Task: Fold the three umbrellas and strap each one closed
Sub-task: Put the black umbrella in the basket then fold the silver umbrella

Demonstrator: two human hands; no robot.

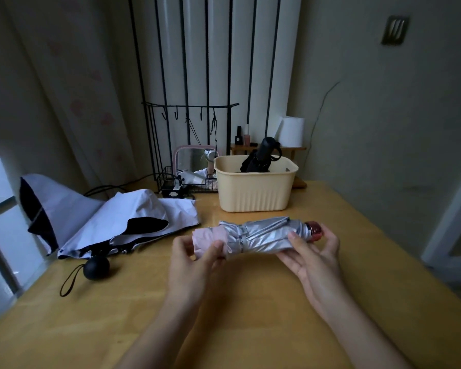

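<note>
A folded silver-and-pink umbrella (261, 237) lies crosswise just above the wooden table (250, 302), a strap wrapped around its middle. My left hand (194, 258) pinches its pink end. My right hand (313, 250) cradles the silver end next to the reddish handle (315, 230). A pale lilac umbrella with black lining (99, 217) lies loose and unfolded at the left, its round black handle (96, 267) and wrist loop toward me. A black folded umbrella (260, 155) stands handle-up in the cream basket (253, 193).
A black wire rack (181, 179) with small items, a pink-framed mirror (192, 158) and a wooden shelf with bottles and a paper roll (292, 131) stand at the back. A wall runs along the right, a window at the left edge.
</note>
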